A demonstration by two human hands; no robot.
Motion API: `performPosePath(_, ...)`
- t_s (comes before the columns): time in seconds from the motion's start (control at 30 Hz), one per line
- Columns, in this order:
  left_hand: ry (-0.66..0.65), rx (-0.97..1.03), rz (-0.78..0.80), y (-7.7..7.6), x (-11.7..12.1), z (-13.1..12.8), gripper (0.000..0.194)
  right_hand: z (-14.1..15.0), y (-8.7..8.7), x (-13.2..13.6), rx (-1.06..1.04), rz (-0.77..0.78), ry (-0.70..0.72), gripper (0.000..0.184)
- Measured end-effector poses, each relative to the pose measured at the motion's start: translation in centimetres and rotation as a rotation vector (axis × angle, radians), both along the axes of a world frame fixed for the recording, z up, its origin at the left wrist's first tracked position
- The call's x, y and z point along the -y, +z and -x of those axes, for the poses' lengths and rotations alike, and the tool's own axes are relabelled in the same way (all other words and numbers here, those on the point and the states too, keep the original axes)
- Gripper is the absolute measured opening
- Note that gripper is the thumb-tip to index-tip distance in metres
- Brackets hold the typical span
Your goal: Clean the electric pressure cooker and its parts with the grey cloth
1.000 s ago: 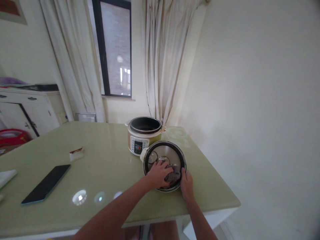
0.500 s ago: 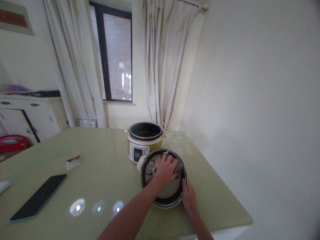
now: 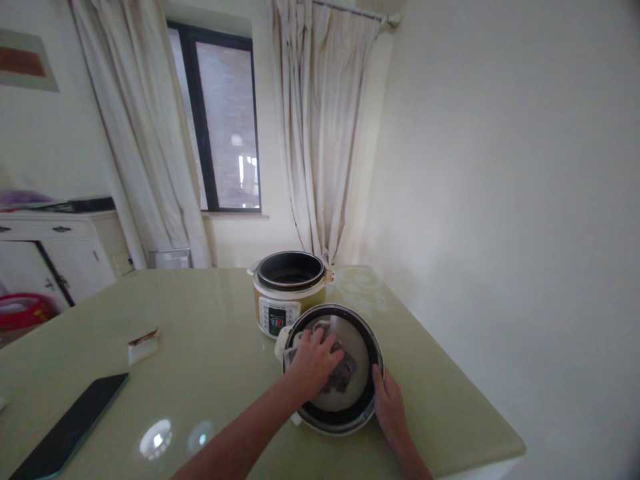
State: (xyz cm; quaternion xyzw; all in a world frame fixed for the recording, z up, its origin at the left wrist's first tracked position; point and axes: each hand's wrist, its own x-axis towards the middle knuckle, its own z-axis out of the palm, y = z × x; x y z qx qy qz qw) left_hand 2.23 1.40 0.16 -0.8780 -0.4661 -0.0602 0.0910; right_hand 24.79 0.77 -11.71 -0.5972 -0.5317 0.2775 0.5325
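Note:
The pressure cooker lid (image 3: pixel 356 341) is tilted up with its pale metal inside facing me and a black ring round the edge. My left hand (image 3: pixel 314 363) presses a crumpled grey cloth (image 3: pixel 345 377) against the left part of that inner face, fingers bent over it. On the right, my right hand (image 3: pixel 390 402) grips the lid's rim, thumb on the near side. Just behind the lid stands the electric pressure cooker (image 3: pixel 264 299), uncovered, its dark inner pot (image 3: pixel 293 272) in place and its control panel partly in view.
A dark tablet-like slab (image 3: pixel 70 427) lies on the green glossy table (image 3: pixel 210 333) at the left. Beyond it is a small white packet (image 3: pixel 143 345). A white wall (image 3: pixel 475 200) runs along the right side; curtains (image 3: pixel 325 133) hang behind.
My left hand and the cloth have moved leftward across the lid's inside, baring its right part. The lid is turned slightly, still in my right hand. The view has shifted a little.

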Motion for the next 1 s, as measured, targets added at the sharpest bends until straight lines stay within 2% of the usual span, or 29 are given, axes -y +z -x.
performPosePath(0.13, 0.32, 0.19, -0.084, 0.9, -2.1, -2.3, 0.046, 0.1, -0.3, -0.1, 0.008, -0.009, 0.006, 0.066)
performPosePath(0.2, 0.341, 0.261, -0.065, 0.5, -2.5, -4.4, 0.046, 0.0, -0.4, -0.1, 0.003, -0.018, 0.02, 0.066)
performPosePath(0.33, 0.167, 0.331, 0.011, -1.7, -1.6, -7.0, 0.045, -0.1, -0.5, -0.2, -0.034, -0.013, 0.029, 0.07)
performPosePath(0.43, 0.052, 0.307, 0.082, -2.7, -0.5, -6.2, 0.047, 0.1, -0.2, 0.1, -0.044, 0.005, 0.027, 0.075)
performPosePath(0.5, -0.064, 0.225, 0.152, -2.5, 0.0, -4.5, 0.047, 0.2, 0.1, 0.3, -0.043, 0.003, 0.028, 0.076)
performPosePath(0.6, -0.278, 0.057, 0.232, -1.1, 0.1, -1.5, 0.045, 0.2, 0.5, 0.5, -0.043, -0.006, 0.02, 0.073)
performPosePath(0.67, -0.304, -0.034, 0.222, 0.1, -0.3, 0.3, 0.043, 0.2, 0.6, 0.3, -0.046, -0.009, 0.019, 0.073)
performPosePath(0.77, -0.136, -0.078, 0.16, 1.7, -1.2, 1.4, 0.048, 0.2, 0.4, 0.1, -0.047, -0.007, 0.008, 0.073)
performPosePath(0.87, 0.059, -0.022, 0.11, 2.8, -2.0, 0.3, 0.048, 0.2, 0.3, 0.1, -0.033, -0.015, 0.006, 0.071)
performPosePath(0.93, 0.179, 0.067, 0.063, 2.7, -2.3, -1.6, 0.044, 0.2, 0.4, 0.3, -0.019, -0.021, 0.02, 0.07)
performPosePath(1.0, 0.257, 0.172, 0.009, 1.9, -2.1, -3.7, 0.04, 0.1, 0.5, 0.4, -0.015, -0.032, 0.042, 0.07)
